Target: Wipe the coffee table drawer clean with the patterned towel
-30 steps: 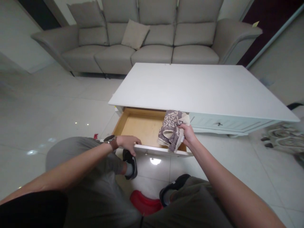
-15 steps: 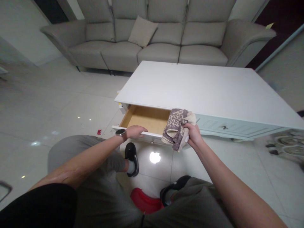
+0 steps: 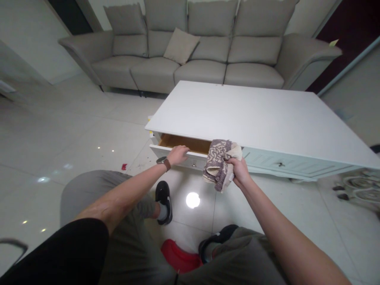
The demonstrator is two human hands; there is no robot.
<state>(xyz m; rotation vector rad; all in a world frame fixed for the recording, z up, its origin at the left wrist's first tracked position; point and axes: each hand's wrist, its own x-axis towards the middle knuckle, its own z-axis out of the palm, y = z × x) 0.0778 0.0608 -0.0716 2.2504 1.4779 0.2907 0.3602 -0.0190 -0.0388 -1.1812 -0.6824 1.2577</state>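
My left hand [image 3: 178,154] rests on the top edge of a white drawer [image 3: 196,158], its fingers bent over the front panel. The drawer stands partly out of the white coffee table [image 3: 252,113], and its wooden inside shows as a narrow strip. A folded purple-grey and cream patterned towel [image 3: 219,160] is bunched in my right hand [image 3: 240,170], closed around its right side. The towel hangs in front of the table and covers the drawer's right end from view.
A grey sofa [image 3: 204,73] with a beige cushion [image 3: 181,45] stands behind the table. Between my feet lies a red plastic object [image 3: 179,257], partly hidden by my legs. A small red scrap [image 3: 124,166] is on the tiled floor at left. A patterned mat [image 3: 362,188] is at right.
The drawer has slid further into the table, with my left hand moving along on its front edge. My right hand holds the towel in nearly the same place.
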